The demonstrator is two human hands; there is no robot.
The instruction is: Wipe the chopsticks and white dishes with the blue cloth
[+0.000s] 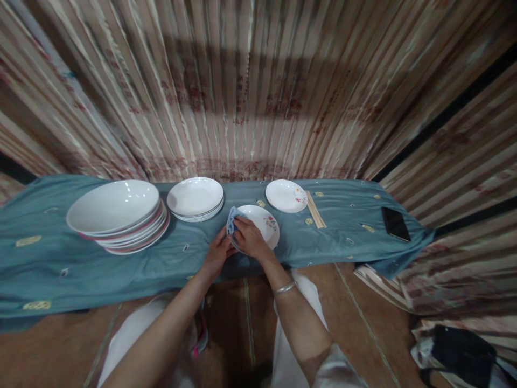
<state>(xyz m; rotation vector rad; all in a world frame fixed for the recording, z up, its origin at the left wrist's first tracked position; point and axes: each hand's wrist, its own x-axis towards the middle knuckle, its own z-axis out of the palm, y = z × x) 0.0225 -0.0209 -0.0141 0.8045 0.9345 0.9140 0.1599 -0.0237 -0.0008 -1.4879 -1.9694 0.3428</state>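
A white plate [270, 226] with a small floral print is in front of me at the table's near edge. My left hand [219, 249] grips its left rim, the fingers partly under it. Over the plate's left side, my right hand [247, 235] presses a light blue cloth [233, 215] against the surface near the rim. Its fingers are bunched on the cloth. Just behind lies another white floral plate [285, 195], with a bundle of wooden chopsticks [315, 210] at its right side.
On the left stands a tall stack of large white bowls [117, 207], some with red rims. A shorter stack of white plates [196, 196] sits beside it. A black phone [396, 223] lies at the right end of the blue-green tablecloth [339, 237]. Pleated curtains [258, 91] hang behind.
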